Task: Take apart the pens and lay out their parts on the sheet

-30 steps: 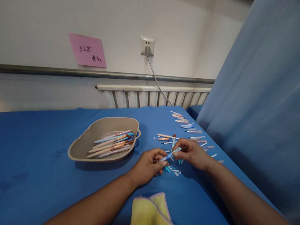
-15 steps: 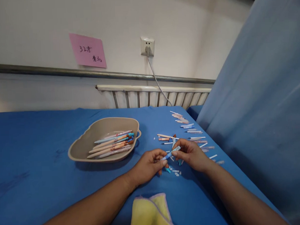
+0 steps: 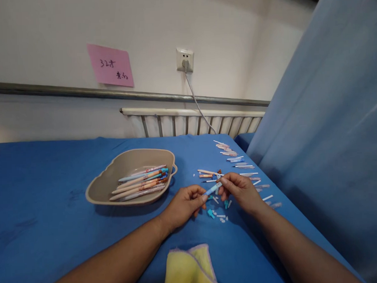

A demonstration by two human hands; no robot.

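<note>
Left hand [image 3: 183,204] and right hand [image 3: 241,191] pinch opposite ends of blue pen barrel [image 3: 213,189], long axis slanting upward toward right hand

Blue-covered table [image 3: 56,241] bears a beige basket [image 3: 100,184], pen parts [image 3: 208,172], yellow cloth [image 3: 186,267].

On the wall we see a pink note [image 3: 110,65] with handwriting, and a socket [image 3: 185,60] with a plug and a grey cord [image 3: 193,94] trailing down past a metal rail [image 3: 128,95] to a pale radiator [image 3: 187,112]; we have a blue curtain [image 3: 324,124] at right.
</note>
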